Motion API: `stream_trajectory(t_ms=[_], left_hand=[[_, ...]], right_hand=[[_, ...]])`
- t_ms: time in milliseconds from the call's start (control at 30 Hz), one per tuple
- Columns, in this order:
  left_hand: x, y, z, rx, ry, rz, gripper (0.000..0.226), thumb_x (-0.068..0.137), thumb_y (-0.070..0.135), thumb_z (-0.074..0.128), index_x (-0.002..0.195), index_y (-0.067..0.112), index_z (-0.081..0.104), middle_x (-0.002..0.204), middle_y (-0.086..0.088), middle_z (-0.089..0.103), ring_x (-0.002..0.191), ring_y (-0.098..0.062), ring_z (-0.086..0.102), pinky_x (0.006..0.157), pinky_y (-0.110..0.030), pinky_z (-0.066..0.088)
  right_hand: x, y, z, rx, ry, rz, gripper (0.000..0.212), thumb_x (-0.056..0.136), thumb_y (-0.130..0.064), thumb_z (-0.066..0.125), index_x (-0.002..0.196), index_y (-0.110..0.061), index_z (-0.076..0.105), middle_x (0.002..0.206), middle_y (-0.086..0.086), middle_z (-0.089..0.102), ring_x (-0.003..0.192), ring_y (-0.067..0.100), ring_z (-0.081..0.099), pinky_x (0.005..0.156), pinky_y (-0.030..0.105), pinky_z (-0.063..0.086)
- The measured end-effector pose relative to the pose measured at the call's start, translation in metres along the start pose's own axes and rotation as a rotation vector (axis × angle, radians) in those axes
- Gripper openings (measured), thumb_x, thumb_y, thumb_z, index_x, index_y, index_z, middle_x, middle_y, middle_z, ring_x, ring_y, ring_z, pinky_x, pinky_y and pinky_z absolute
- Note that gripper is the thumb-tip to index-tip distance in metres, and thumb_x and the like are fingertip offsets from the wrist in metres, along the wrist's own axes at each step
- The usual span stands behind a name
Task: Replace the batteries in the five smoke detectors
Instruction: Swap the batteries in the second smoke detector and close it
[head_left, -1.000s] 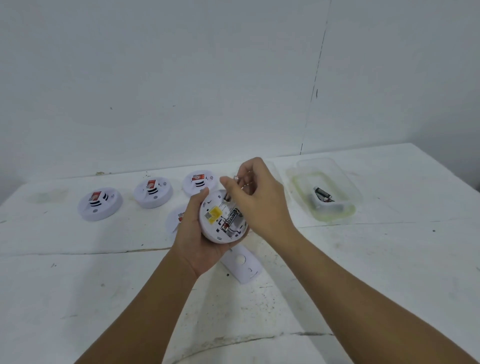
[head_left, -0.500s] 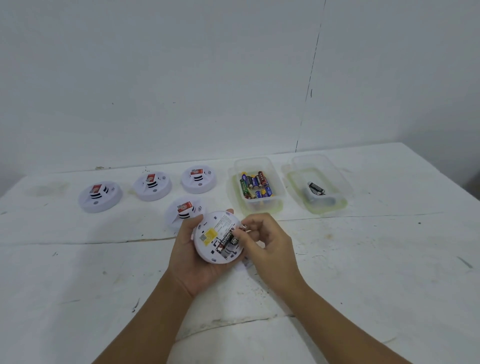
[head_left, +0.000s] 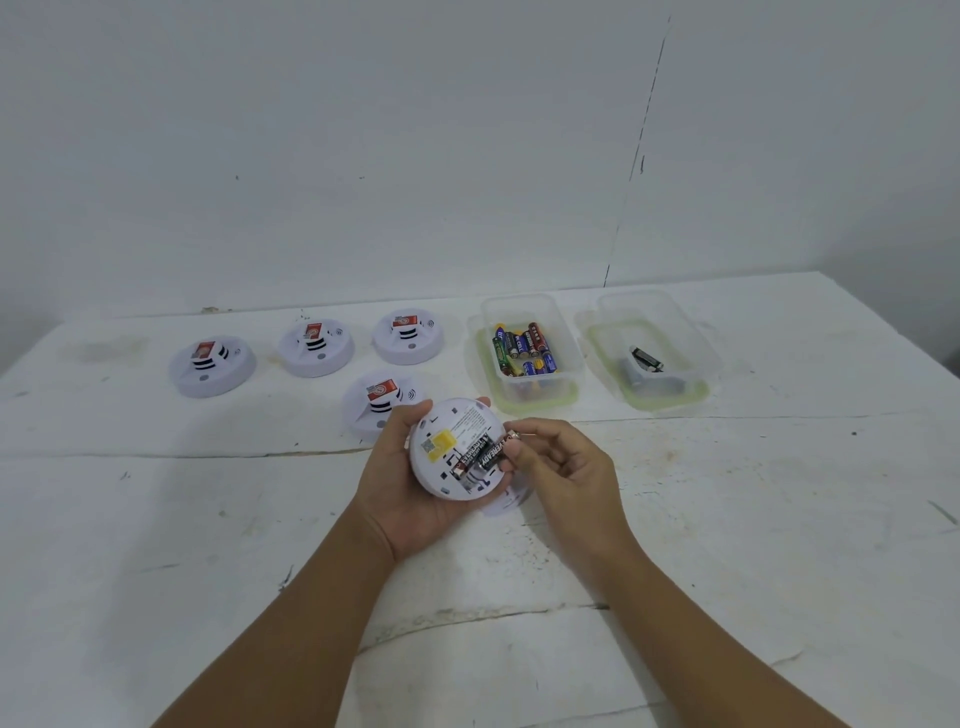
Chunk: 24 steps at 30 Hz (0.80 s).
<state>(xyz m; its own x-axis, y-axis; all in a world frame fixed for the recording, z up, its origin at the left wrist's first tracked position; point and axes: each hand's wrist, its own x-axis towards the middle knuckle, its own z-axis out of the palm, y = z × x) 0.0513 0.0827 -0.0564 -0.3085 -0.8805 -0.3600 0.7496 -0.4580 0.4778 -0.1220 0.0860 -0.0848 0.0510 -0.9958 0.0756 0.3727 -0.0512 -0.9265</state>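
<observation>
Smoke detector (head_left: 457, 449) held back-side up in the left hand (head_left: 410, 499), above the desk (head_left: 208, 545) near its front centre; the left fingers curl round the far rim, thumb on the near-left edge. Two black batteries lie side by side in the open bay, long axes running from lower left to upper right. The outer battery (head_left: 493, 452) has its upper-right end raised toward the right hand (head_left: 561, 467), whose thumb and index fingers (head_left: 524, 431) pinch that metal-capped end at the detector's right rim; the remaining right fingers are loosely curled. The battery thus lies immediately left of the pinching fingers, pointing away from them into the bay, and the right hand is the nearer. Judged step: seating or lifting this cell, a move along its long axis. Four detectors (head_left: 314, 345) rest face up behind, beside a tub of batteries (head_left: 524, 353) and a second tub (head_left: 654, 358) holding few
</observation>
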Motion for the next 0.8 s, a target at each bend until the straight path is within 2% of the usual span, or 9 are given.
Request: stream_trajectory(t_ms=[100,167,233,333,400,533,633,733,800], left_hand=[[0.0009,0.0002,-0.0024,0.015,0.005,-0.004,0.062,0.087,0.044,0.059,0.137,0.007,0.064,0.131,-0.022,0.065,0.108,-0.036,0.066,0.099,-0.052,0.052],[0.002,0.0006,-0.0031,0.002,0.003,-0.008,0.063,0.087,0.044,0.059,0.137,0.008,0.064,0.133,-0.022,0.063,0.111,-0.036,0.064,0.099,-0.052,0.052],[0.0023,0.0005,-0.0038,-0.015,-0.006,-0.013,0.062,0.087,0.043,0.06,0.136,0.007,0.065,0.133,-0.023,0.063,0.112,-0.037,0.062,0.101,-0.053,0.049],[0.0029,0.0004,-0.0052,-0.04,-0.005,-0.011,0.055,0.089,0.043,0.059,0.128,0.006,0.071,0.13,-0.024,0.064,0.111,-0.038,0.061,0.103,-0.053,0.048],[0.003,0.001,-0.0064,-0.051,-0.015,-0.013,0.054,0.09,0.043,0.058,0.126,0.006,0.072,0.129,-0.024,0.064,0.11,-0.039,0.062,0.103,-0.053,0.048],[0.0032,0.001,-0.0076,-0.05,-0.02,-0.011,0.052,0.093,0.044,0.055,0.122,0.005,0.074,0.126,-0.023,0.066,0.102,-0.038,0.068,0.098,-0.052,0.053],[0.0029,0.0011,-0.0068,-0.068,-0.015,-0.028,0.051,0.092,0.044,0.056,0.12,0.005,0.074,0.125,-0.022,0.066,0.106,-0.037,0.063,0.101,-0.052,0.05],[0.0024,0.0015,-0.0059,-0.065,-0.014,-0.041,0.051,0.089,0.042,0.059,0.12,0.004,0.074,0.126,-0.022,0.064,0.108,-0.036,0.062,0.104,-0.052,0.046],[0.0021,0.002,-0.0057,-0.052,-0.016,-0.042,0.052,0.088,0.042,0.06,0.121,0.004,0.073,0.129,-0.022,0.062,0.109,-0.036,0.062,0.106,-0.051,0.045]], right_hand=[[0.0,0.0022,-0.0009,-0.02,0.016,0.004,0.02,0.091,0.008,0.07,0.11,0.004,0.074,0.104,0.021,0.078,0.096,0.025,0.075,0.091,0.041,0.062],[-0.0008,0.0007,-0.0011,-0.084,0.012,-0.015,0.019,0.091,0.006,0.071,0.11,0.002,0.076,0.109,0.012,0.079,0.104,0.02,0.075,0.091,0.034,0.061],[-0.0019,-0.0028,-0.0006,-0.087,0.001,-0.014,0.021,0.093,0.008,0.068,0.112,0.005,0.075,0.107,0.008,0.08,0.1,0.013,0.076,0.084,0.023,0.06],[-0.0008,-0.0045,-0.0012,-0.049,-0.022,-0.003,0.025,0.095,0.013,0.062,0.118,0.011,0.07,0.099,0.005,0.081,0.091,0.009,0.075,0.078,0.019,0.059],[-0.0005,-0.0038,-0.0006,-0.016,-0.045,0.007,0.026,0.095,0.015,0.059,0.12,0.013,0.067,0.095,0.005,0.08,0.087,0.01,0.075,0.077,0.02,0.059],[0.0004,-0.0024,-0.0016,0.004,-0.075,0.028,0.027,0.095,0.012,0.061,0.121,0.008,0.069,0.107,0.015,0.079,0.096,0.019,0.075,0.083,0.027,0.061],[0.0012,0.0002,-0.0024,0.004,-0.072,0.036,0.024,0.094,0.009,0.064,0.114,0.001,0.074,0.108,0.014,0.079,0.1,0.02,0.075,0.086,0.029,0.061],[0.0031,0.0024,-0.0019,0.003,-0.071,0.042,0.021,0.086,-0.004,0.074,0.105,-0.008,0.081,0.112,0.016,0.078,0.105,0.026,0.074,0.094,0.039,0.06],[0.0036,0.0024,-0.0019,0.019,-0.05,0.066,0.021,0.081,-0.007,0.078,0.102,-0.005,0.081,0.115,0.017,0.077,0.105,0.028,0.073,0.093,0.041,0.06]])
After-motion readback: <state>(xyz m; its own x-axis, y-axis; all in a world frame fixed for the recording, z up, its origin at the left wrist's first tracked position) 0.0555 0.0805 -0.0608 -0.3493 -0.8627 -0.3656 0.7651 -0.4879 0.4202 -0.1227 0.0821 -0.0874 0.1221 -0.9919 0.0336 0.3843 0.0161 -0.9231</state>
